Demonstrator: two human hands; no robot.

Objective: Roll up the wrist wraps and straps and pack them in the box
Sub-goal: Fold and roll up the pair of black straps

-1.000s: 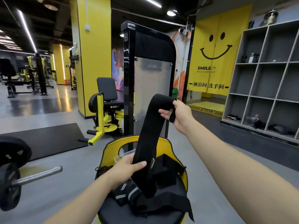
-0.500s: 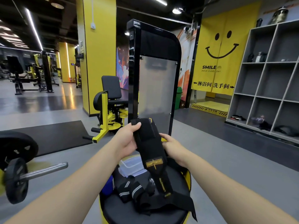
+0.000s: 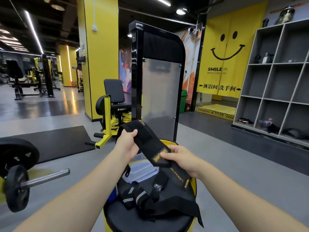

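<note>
The left hand [image 3: 127, 144] and right hand [image 3: 181, 159] both pinch the black strap [image 3: 148, 143], held up over the padded seat [image 3: 133, 218]. It looks soft, light and floppy; roll from its stiffer far end.

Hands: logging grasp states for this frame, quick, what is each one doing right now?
Left hand: grips the upper end of the black strap.
Right hand: pinches the same strap lower down, by its yellow label.
</note>
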